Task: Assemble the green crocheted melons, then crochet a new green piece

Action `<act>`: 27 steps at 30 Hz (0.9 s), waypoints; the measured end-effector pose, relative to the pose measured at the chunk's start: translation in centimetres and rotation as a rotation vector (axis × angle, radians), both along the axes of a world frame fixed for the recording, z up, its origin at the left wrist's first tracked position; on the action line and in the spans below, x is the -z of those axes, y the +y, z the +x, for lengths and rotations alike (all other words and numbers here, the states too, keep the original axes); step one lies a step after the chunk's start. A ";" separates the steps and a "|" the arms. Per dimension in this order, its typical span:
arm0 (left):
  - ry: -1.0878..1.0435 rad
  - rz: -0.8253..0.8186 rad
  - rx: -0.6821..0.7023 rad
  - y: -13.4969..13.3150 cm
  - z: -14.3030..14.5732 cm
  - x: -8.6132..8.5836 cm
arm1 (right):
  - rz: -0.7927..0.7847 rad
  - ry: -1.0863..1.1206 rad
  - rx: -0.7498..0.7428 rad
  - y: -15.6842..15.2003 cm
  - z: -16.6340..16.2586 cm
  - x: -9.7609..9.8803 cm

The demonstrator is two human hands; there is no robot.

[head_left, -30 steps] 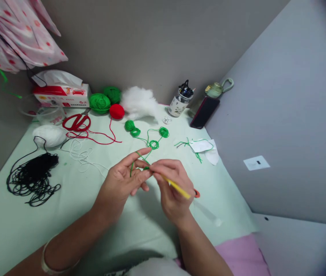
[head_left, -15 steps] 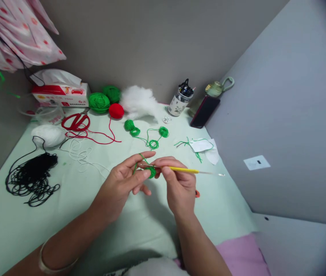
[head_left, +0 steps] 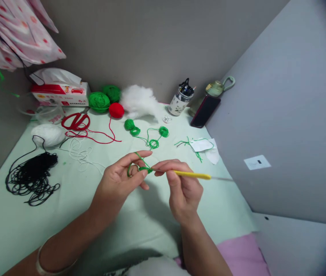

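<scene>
Between the thumb and fingers of my left hand (head_left: 121, 178) is a small green crochet piece (head_left: 144, 168). Green yarn (head_left: 143, 158) loops over the raised index finger and runs down to the piece. My right hand (head_left: 184, 191) grips a crochet hook (head_left: 193, 174) with a yellow handle, its metal tip against the right edge of the piece. The hook's other metal end sticks out to the right. Just beyond my hands lie small green yarn balls (head_left: 163, 132) and a coil of loose green strand (head_left: 153, 143).
Red-handled scissors (head_left: 76, 122), a white yarn ball (head_left: 48, 135) and tangled black yarn (head_left: 35, 176) lie left. Behind are a tissue box (head_left: 61, 94), green yarn (head_left: 99, 102), a red ball (head_left: 116, 110) and white stuffing (head_left: 140, 101). A pen jar (head_left: 177, 102) and phone (head_left: 205, 111) stand back right.
My right hand has drawn the hook slightly right and down, so its tip sits at the piece's edge instead of reaching across it. My left hand has shifted slightly left.
</scene>
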State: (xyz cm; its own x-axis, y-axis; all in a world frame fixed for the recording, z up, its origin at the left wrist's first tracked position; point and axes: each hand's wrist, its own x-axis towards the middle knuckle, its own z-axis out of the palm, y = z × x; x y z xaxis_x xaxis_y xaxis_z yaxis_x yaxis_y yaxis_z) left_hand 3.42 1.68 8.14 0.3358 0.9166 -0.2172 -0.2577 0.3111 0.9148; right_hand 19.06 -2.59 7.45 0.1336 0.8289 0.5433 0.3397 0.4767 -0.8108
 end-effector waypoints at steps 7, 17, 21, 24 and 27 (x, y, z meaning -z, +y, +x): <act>-0.226 -0.196 0.055 -0.2 0.6 0.0 | 0.281 -0.587 0.208 -0.2 -0.7 0.6; -0.228 -0.156 0.118 0.3 0.2 -0.3 | -0.048 0.278 -0.053 0.9 -0.6 0.5; -0.154 -0.084 0.069 0.0 0.5 0.1 | 0.027 0.033 0.046 0.4 -0.8 0.9; -0.222 -0.210 0.115 0.2 0.3 0.2 | 0.126 -0.254 0.106 -0.1 -0.7 1.1; -0.317 -0.375 0.161 0.8 0.0 0.0 | 0.112 -0.135 0.135 0.1 -0.2 0.8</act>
